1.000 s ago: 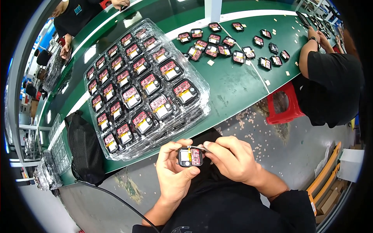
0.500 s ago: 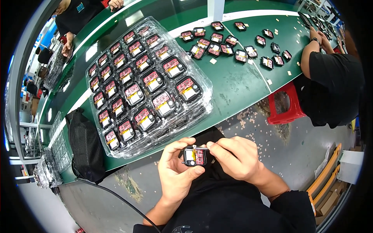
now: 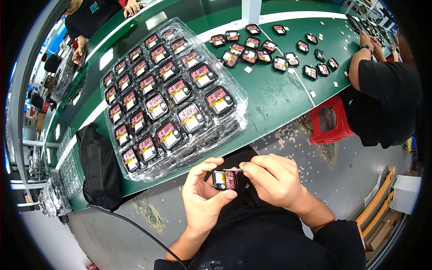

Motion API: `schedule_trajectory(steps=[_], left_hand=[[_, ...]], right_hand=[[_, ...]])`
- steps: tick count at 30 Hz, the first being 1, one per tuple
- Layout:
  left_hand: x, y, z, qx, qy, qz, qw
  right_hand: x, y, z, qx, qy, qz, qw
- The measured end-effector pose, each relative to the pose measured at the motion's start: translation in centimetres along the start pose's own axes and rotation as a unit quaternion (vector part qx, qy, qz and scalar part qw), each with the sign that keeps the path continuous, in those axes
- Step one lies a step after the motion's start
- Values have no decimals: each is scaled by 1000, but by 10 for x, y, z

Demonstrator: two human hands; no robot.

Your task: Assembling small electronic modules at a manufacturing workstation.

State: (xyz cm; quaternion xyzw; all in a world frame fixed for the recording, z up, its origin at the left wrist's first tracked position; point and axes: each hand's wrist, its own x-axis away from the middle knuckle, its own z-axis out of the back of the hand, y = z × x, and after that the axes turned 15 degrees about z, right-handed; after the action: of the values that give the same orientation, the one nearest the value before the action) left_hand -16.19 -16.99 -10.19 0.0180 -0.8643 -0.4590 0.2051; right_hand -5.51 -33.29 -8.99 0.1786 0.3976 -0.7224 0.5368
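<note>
My left hand (image 3: 201, 191) grips a small black electronic device housing (image 3: 225, 186) by its edges, between thumb and fingers. Its open face is toward me, with a white battery block, a yellow strip and a red circuit board inside. Pinched in my right hand (image 3: 275, 181) are thin metal tweezers (image 3: 238, 170), whose tips reach the top edge of the housing. Whether the tips hold anything is too small to tell. Beyond my hands, a stack of clear plastic trays (image 3: 240, 101) carries rows of similar open housings on the green worktable (image 3: 265, 114).
Several loose housings (image 3: 263, 56) lie on the table at the far right. A black mesh bag (image 3: 100, 168) rests at the table's left edge, near a black cable (image 3: 135, 228). A co-worker (image 3: 382, 99) sits by a red stool (image 3: 330, 121); another person (image 3: 94, 20) is across the table.
The tweezers and the fingers of my right hand have shifted slightly along the housing's top edge. My left hand keeps its hold, with the housing tipped a little.
</note>
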Motion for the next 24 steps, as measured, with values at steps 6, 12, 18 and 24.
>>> schedule_trajectory(steps=[6, 12, 18, 24], left_hand=[[0, 2, -5, -6, 33, -4, 999], [2, 1, -3, -17, 34, -4, 999], [3, 0, -3, -8, 31, -3, 999], [4, -3, 1, 12, 7, -23, 1000]], right_hand=[[2, -1, -3, 3, 11, 1, 1000], [3, 1, -2, -32, 5, -9, 999], [4, -2, -8, -25, 5, -8, 1000], [4, -5, -8, 17, -8, 11, 1000]])
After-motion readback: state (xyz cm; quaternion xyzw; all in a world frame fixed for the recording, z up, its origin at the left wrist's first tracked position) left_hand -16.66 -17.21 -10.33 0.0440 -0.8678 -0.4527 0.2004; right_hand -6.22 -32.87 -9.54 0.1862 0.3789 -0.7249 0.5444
